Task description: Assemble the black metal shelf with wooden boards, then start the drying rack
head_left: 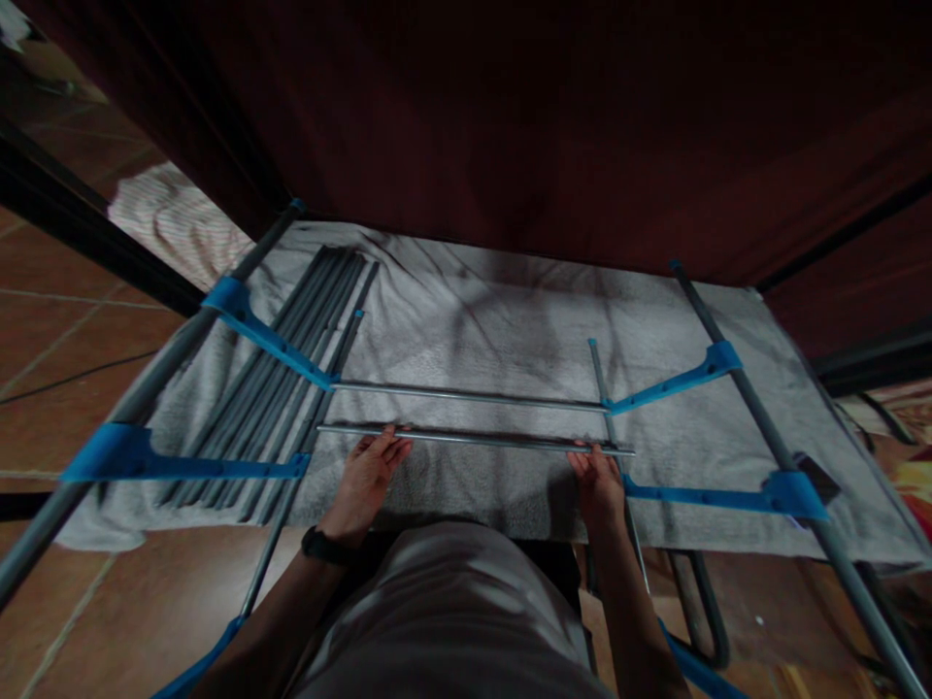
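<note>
A thin metal rod (481, 442) lies level across the view, held near its two ends. My left hand (368, 471) has its fingers closed on the rod toward its left end. Near the other end, my right hand (597, 476) grips it too. Just beyond, a second metal rod (466, 394) spans between blue plastic brackets. The left bracket (269, 340) and the right bracket (662, 385) join it to grey poles. Nearer me, another left bracket (196, 467) and another right bracket (714, 495) sit on the same side poles, the left pole (171, 364) and right pole (761, 417).
Several loose grey tubes (269, 398) lie side by side on a light grey towel-like cover (502, 311) at the left. A dark red curtain (510, 126) hangs behind. A dark flat object (815, 478) lies by the right pole. Tiled floor (44, 602) shows below.
</note>
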### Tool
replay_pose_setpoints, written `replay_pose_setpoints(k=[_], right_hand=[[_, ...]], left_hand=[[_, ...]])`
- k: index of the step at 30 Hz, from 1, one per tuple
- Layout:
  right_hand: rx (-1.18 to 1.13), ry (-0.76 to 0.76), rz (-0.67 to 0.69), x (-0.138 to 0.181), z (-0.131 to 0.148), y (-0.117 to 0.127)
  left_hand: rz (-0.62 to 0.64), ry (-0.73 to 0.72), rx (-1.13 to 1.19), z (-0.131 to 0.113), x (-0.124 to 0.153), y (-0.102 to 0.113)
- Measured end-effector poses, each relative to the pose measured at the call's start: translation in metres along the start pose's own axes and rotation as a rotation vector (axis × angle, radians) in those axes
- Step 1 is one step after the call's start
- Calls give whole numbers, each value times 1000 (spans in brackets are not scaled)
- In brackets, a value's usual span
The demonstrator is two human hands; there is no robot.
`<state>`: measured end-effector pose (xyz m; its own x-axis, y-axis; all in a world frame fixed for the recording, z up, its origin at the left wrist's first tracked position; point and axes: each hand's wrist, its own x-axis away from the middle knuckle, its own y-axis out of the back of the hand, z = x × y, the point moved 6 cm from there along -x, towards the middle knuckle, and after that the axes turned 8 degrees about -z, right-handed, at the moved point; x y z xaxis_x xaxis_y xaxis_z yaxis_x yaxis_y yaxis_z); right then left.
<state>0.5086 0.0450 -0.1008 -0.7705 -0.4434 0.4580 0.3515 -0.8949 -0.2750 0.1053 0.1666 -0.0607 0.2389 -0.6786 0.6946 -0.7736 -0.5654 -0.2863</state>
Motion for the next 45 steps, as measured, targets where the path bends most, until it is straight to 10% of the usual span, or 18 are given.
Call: replay_pose_setpoints(k=[45], right_hand=[[-45, 270, -106, 8, 56, -1]], left_hand=[[-126, -337, 115, -50, 2, 16]])
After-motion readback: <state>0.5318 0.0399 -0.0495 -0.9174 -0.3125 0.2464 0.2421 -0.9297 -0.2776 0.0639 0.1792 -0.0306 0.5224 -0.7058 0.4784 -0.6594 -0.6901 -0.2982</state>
